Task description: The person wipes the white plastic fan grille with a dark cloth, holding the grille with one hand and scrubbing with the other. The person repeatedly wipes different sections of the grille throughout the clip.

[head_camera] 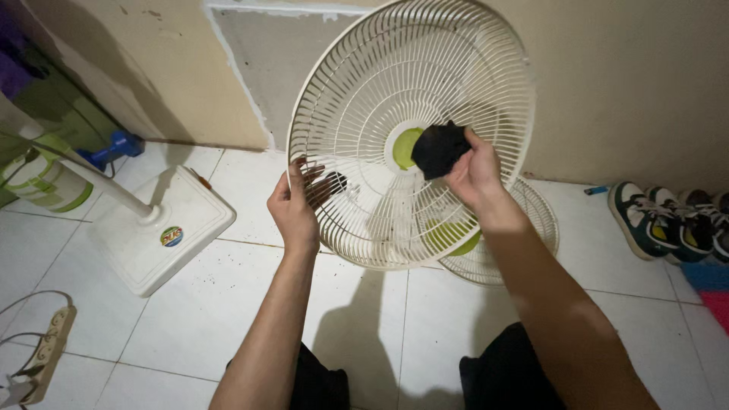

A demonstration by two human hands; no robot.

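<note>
- Cream fan grille (425, 91) is off, propped upright by our left hand (292, 209) gripping its rim.
- Right hand (474, 171) presses a bunched black cloth (439, 148) to its hub; wiping looks barely begun.
- Second grille (524, 243) lies on the floor behind, apparently untouched.

small oval sticker (171, 236) on the white fan base (190, 220), lying at left on the tiled floor, colours red, green and yellow, no packages, signs or screens

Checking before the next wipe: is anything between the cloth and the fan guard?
Nothing visible. The right hand presses the black cloth on the fan guard near its green hub; the left hand grips the rim.
</note>
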